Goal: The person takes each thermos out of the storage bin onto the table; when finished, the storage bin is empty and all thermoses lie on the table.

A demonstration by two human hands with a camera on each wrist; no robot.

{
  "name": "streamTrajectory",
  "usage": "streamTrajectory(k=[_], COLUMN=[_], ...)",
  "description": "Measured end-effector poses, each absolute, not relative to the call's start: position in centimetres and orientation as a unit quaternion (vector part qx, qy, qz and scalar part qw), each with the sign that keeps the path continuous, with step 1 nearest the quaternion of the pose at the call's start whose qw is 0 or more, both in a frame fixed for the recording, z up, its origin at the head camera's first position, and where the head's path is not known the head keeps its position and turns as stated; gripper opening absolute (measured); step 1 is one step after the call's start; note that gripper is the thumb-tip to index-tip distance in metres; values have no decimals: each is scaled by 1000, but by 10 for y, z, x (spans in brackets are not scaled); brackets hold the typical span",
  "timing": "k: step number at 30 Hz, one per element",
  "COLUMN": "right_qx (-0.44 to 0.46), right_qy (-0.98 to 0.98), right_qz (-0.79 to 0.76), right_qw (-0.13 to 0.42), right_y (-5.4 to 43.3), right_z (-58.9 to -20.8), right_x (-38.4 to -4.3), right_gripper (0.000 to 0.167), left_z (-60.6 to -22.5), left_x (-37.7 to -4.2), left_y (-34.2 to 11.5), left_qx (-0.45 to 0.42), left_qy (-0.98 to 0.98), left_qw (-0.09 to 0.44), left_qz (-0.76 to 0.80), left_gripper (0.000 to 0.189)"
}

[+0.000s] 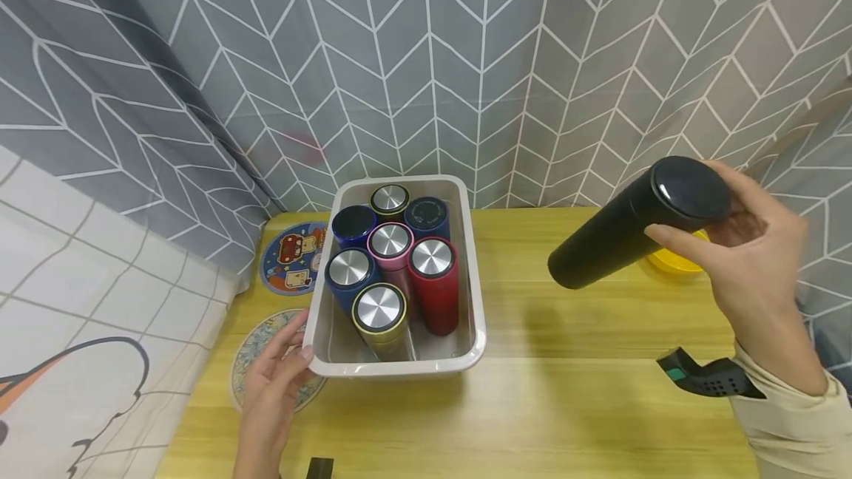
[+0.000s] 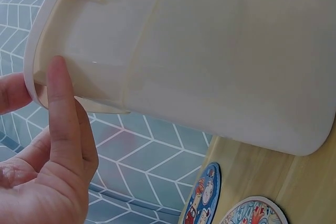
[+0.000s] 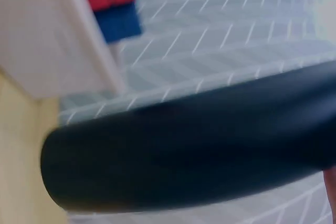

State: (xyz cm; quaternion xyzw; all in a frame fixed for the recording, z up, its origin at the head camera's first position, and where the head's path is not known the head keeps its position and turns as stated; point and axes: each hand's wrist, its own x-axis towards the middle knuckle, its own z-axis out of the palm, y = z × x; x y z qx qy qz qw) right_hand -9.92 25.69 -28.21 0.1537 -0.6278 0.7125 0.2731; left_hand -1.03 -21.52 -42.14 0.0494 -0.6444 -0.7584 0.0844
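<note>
My right hand [image 1: 765, 242] grips a black thermos bottle [image 1: 619, 224] near its lidded end. The bottle is tilted, its base pointing down and left above the table; the right wrist view shows its dark body [image 3: 184, 145] up close. With my left hand [image 1: 273, 383] I pinch the near left corner of a white plastic bin [image 1: 475, 316]. In the left wrist view, fingers [image 2: 62, 98] lie along the bin's outer wall under the rim. Several thermos bottles stand in the bin, among them a red one [image 1: 435, 290], a pink-rimmed one [image 1: 391, 242] and a yellow-rimmed one [image 1: 381, 309].
On the wooden table [image 1: 532, 405], a blue cartoon coaster [image 1: 289, 257] and a patterned round mat [image 1: 246, 361] lie left of the bin. A yellow round object [image 1: 674, 263] is partly hidden behind my right hand. A grey patterned curtain [image 1: 466, 58] hangs along the back.
</note>
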Motion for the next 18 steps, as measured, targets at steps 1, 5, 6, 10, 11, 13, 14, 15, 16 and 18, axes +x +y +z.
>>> streamTrajectory(k=[1,5,6,10,11,13,14,15,16,18], right_qx=[121,10,-12,-98,-121,-154,-166,-172,-177,-175], right_qy=[-649,-700,-714,-766,-773,-768,-762,-757,-754,-751], right_qz=[699,666,653,590,577,575,580,583,584,586], right_qw=[274,258,253,236,232,234,234,240,242,250], right_y=[260,274,278,290,292,296,298,299,300,302], right_z=[-287,-308,-314,-336,-340,-347,-350,-353,-355,-360], right_x=[-103,-120,-124,-141,-144,-150,-152,-154,-156,-160], right_gripper=[69,62,62,63,64,64,65,64,63,61], left_z=[-421,-420,-420,-419,-418,-418,-418,-418,-418,-418], left_x=[-10,-10,-10,-10,-10,-11,-11,-11,-11,-11], left_y=[-215,-216,-216,-215,-215,-215,-215,-215,-215,-216], left_qx=[47,38,38,47,50,56,57,58,57,57], left_qy=[-643,-641,-641,-646,-647,-650,-651,-651,-651,-650], left_qw=[85,83,83,82,81,79,78,77,77,78], left_qz=[-760,-762,-762,-758,-757,-754,-753,-753,-753,-754], left_gripper=[48,47,47,47,47,47,47,47,47,48])
